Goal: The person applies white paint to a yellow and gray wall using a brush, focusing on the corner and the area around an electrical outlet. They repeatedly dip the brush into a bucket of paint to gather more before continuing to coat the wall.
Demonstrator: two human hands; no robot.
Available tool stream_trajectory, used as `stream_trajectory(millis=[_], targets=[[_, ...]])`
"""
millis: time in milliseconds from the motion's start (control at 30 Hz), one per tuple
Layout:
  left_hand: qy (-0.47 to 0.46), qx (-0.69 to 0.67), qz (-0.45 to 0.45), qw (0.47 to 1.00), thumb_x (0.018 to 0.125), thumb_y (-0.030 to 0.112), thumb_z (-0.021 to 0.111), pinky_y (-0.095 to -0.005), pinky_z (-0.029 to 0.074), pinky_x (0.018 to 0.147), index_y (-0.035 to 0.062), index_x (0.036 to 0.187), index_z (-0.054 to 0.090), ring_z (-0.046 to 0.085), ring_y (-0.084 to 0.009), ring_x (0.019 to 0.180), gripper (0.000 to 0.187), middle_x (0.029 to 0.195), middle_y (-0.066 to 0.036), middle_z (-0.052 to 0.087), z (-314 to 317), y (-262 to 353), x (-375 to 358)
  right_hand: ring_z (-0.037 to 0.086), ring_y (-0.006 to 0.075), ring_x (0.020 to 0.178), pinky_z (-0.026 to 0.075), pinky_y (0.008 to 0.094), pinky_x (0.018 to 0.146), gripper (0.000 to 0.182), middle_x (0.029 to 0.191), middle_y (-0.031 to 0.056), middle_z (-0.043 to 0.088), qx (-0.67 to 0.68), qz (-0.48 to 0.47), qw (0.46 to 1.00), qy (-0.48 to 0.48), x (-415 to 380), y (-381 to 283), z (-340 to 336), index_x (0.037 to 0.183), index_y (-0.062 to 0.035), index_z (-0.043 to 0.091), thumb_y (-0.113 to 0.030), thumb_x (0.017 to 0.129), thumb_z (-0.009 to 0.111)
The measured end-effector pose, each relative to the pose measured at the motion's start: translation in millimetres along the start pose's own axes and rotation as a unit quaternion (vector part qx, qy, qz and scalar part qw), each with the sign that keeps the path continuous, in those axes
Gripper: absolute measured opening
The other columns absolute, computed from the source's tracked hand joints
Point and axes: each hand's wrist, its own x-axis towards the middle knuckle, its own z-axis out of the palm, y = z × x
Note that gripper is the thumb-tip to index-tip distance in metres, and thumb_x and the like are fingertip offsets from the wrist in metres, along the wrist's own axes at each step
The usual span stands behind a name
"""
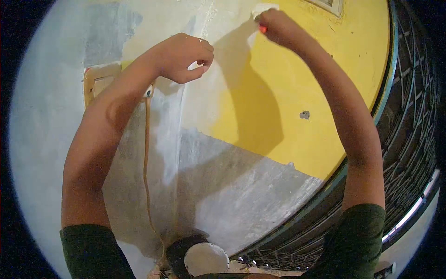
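My right hand [281, 30] is raised against the upper wall [232, 56], its fingers closed round a red-handled tool [263, 29]. Only a red bit of it shows, so its kind cannot be made out. A whitish patch or tool head [265, 9] lies just above these fingers, at the border of the white and yellow paint. My left hand [186, 58] hovers in front of the white part of the wall, fingers curled in toward the thumb. Something white shows in the gap between them; whether it is held or is wall behind cannot be told.
A switch board [95, 83] with a plugged-in cord [147, 153] is behind my left forearm. Below stands a round pale-topped bucket [206, 259]. A dark metal grille [409, 93] borders the wall at right. Bare grey plaster [241, 186] lies under the yellow paint.
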Motion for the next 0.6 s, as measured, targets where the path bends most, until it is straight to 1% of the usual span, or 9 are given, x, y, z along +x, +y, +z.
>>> stream_trajectory(millis=[33, 67, 100, 200, 333, 400, 467, 533, 600], targets=[[0.008, 0.006, -0.003, 1.000, 0.074, 0.015, 0.057, -0.0379, 0.047, 0.062, 0.0074, 0.075, 0.055, 0.060, -0.0250, 0.072, 0.008, 0.074, -0.005, 0.059, 1, 0, 0, 0.058, 0.0425, 0.077, 0.048, 0.0483, 0.070, 0.008, 0.074, 0.0206, 0.061, 0.078, -0.009, 0.996, 0.038, -9, -15, 8, 0.075, -0.0008, 0.061, -0.005, 0.071, 0.057], [0.009, 0.003, -0.005, 1.000, 0.074, 0.015, 0.057, -0.0379, 0.047, 0.062, 0.0074, 0.075, 0.055, 0.060, -0.0250, 0.072, 0.008, 0.074, -0.005, 0.059, 3, 1, 0, 0.059, 0.0399, 0.079, 0.048, 0.0475, 0.070, 0.008, 0.077, 0.0202, 0.062, 0.066, -0.050, 0.997, 0.001, -14, -27, 13, 0.075, -0.0023, 0.063, -0.006, 0.071, 0.057], [0.016, -0.021, -0.011, 1.000, 0.074, 0.015, 0.058, -0.0377, 0.048, 0.063, 0.0075, 0.076, 0.056, 0.060, -0.0246, 0.072, 0.008, 0.075, -0.005, 0.059, 2, 2, 0, 0.060, 0.0389, 0.078, 0.048, 0.0475, 0.070, 0.008, 0.077, 0.0201, 0.062, 0.098, -0.035, 0.995, -0.010, -22, -45, 18, 0.075, -0.0028, 0.063, -0.006, 0.069, 0.059], [0.028, -0.048, -0.019, 0.998, 0.074, 0.016, 0.058, -0.0372, 0.048, 0.065, 0.0073, 0.077, 0.057, 0.062, -0.0242, 0.073, 0.009, 0.075, -0.006, 0.061, 2, 2, 0, 0.060, 0.0397, 0.070, 0.049, 0.0463, 0.068, 0.007, 0.069, 0.0199, 0.061, 0.149, 0.005, 0.973, -0.177, -30, -95, -15, 0.071, -0.0006, 0.062, -0.007, 0.074, 0.060], [0.049, -0.049, -0.013, 0.998, 0.075, 0.014, 0.058, -0.0378, 0.047, 0.065, 0.0057, 0.078, 0.055, 0.059, -0.0266, 0.071, 0.009, 0.075, -0.008, 0.058, 5, -2, 1, 0.061, 0.0365, 0.068, 0.051, 0.0428, 0.067, 0.008, 0.073, 0.0206, 0.063, 0.330, 0.042, 0.936, -0.114, 1, -40, -21, 0.072, 0.0007, 0.061, -0.007, 0.074, 0.061], [0.044, -0.064, -0.030, 0.996, 0.076, 0.014, 0.059, -0.0377, 0.047, 0.065, 0.0057, 0.077, 0.055, 0.059, -0.0264, 0.071, 0.009, 0.075, -0.008, 0.058, 5, 1, 0, 0.063, 0.0363, 0.071, 0.051, 0.0421, 0.069, 0.006, 0.076, 0.0190, 0.065, 0.347, 0.151, 0.914, -0.147, 19, -7, -29, 0.075, 0.0006, 0.062, -0.004, 0.071, 0.060], [0.040, -0.078, -0.050, 0.995, 0.077, 0.015, 0.059, -0.0376, 0.047, 0.065, 0.0057, 0.077, 0.056, 0.058, -0.0262, 0.071, 0.010, 0.074, -0.008, 0.058, 3, 2, 0, 0.050, 0.0184, 0.058, 0.044, 0.0333, 0.057, 0.012, 0.062, 0.0080, 0.059, 0.258, 0.202, 0.936, -0.126, 40, 15, -50, 0.072, 0.0000, 0.059, -0.010, 0.078, 0.062], [0.040, -0.072, -0.058, 0.995, 0.077, 0.018, 0.059, -0.0368, 0.048, 0.068, 0.0060, 0.077, 0.059, 0.061, -0.0251, 0.074, 0.012, 0.076, -0.007, 0.063, 3, 2, -1, 0.049, 0.0156, 0.061, 0.042, 0.0330, 0.054, 0.009, 0.063, 0.0051, 0.057, 0.155, 0.265, 0.951, -0.031, 59, 27, -61, 0.075, -0.0040, 0.058, -0.012, 0.074, 0.062], [0.044, -0.078, -0.065, 0.994, 0.077, 0.018, 0.060, -0.0368, 0.048, 0.068, 0.0059, 0.077, 0.059, 0.061, -0.0251, 0.074, 0.012, 0.076, -0.007, 0.063, 3, 4, 0, 0.049, 0.0156, 0.065, 0.042, 0.0316, 0.055, 0.009, 0.070, 0.0081, 0.059, 0.089, 0.219, 0.971, -0.027, 79, 56, -63, 0.081, -0.0040, 0.057, -0.008, 0.074, 0.061]])
